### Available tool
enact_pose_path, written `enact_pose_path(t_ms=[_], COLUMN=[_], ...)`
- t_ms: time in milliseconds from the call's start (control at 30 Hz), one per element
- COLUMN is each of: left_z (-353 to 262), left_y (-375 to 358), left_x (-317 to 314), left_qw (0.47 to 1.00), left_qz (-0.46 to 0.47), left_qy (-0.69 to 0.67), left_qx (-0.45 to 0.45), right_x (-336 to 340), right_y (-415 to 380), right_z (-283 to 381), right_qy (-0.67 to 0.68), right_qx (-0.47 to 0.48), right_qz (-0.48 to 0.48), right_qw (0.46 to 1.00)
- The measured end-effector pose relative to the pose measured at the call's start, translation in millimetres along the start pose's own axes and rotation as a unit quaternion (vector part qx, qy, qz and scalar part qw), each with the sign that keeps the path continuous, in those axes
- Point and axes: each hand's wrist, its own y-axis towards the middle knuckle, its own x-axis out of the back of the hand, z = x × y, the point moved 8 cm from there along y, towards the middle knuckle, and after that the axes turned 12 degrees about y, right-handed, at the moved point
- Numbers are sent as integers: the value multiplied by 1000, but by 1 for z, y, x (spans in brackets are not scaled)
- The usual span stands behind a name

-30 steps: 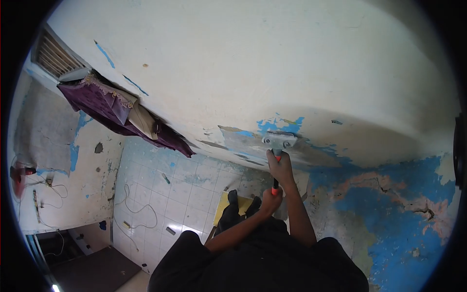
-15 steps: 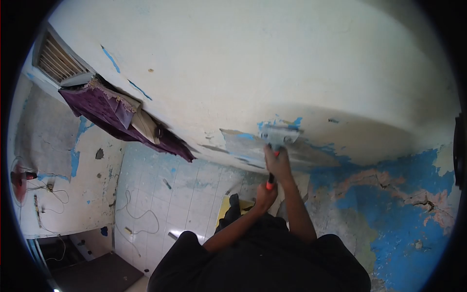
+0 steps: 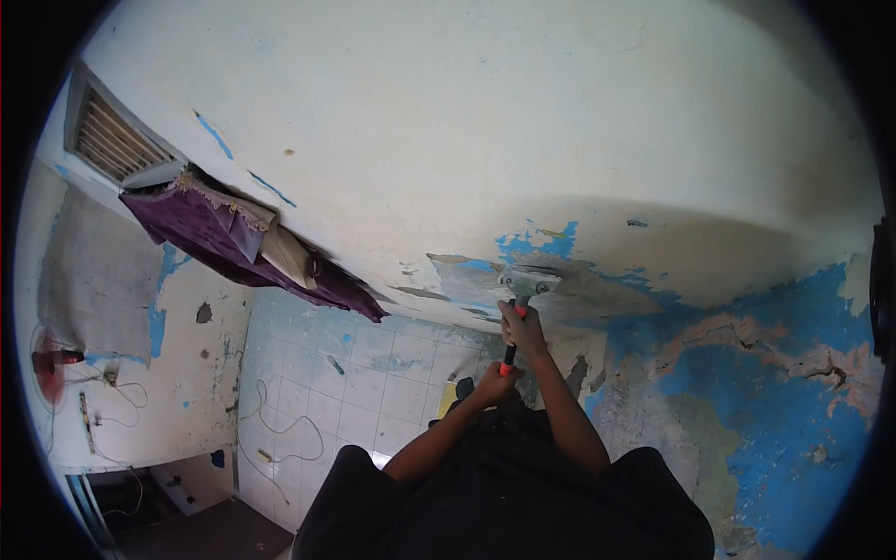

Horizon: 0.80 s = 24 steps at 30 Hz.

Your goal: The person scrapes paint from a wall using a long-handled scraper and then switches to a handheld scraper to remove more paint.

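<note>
Both hands are closed round a long-handled wall scraper (image 3: 529,282) with a wide metal head and a black and orange-red handle. Higher up, near the head, my right hand (image 3: 525,334) grips the handle. My left hand (image 3: 496,383) wraps the handle's lower end, close to my body. The scraper's head lies over a grey bare patch on the cream-painted wall (image 3: 411,121). Just above the blade shows a ragged patch of blue paint (image 3: 546,241), with peeling edges around it.
A purple curtain (image 3: 201,229) hangs at a window on the left, below a slatted vent (image 3: 117,131). On the tiled floor (image 3: 364,387) lies a looped cable (image 3: 317,429). A fan (image 3: 49,366) stands out far left. The right wall (image 3: 695,392) has cracked blue paint.
The scraper and both hands have moved down the wall, toward my body. More of the blue patch now shows above the blade. My view has shifted slightly.
</note>
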Motion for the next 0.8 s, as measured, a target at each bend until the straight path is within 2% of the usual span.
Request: enact_pose_path(t_ms=[100, 200, 267, 367, 500, 600, 800], left_z=[3, 5, 11, 5, 14, 13, -7], left_y=[3, -4, 7, 8, 3, 24, -5], left_x=[1, 3, 3, 7, 7, 24, 29], left_qw=[999, 996, 997, 996, 994, 987, 989], left_qz=[-4, -54, -72, -81, -94, -121, -111], left_qy=[0, 49, 32, 37, 57, 85, 94], left_qx=[-46, -41, -23, -16, -13, -61, -8], right_x=[0, 0, 7, 4, 1, 5, -5], right_y=[-6, -3, -1, 7, -2, 0, 3], right_z=[-4, 1, -5, -4, 3, -15, 1], right_qy=[-41, -40, -61, -42, -50, -30, -37], right_qx=[24, 28, 50, 46, 33, 34, 52], right_qz=[-18, -30, -35, -18, -41, -53, -37], right_qw=[999, 998, 996, 998, 997, 998, 997])
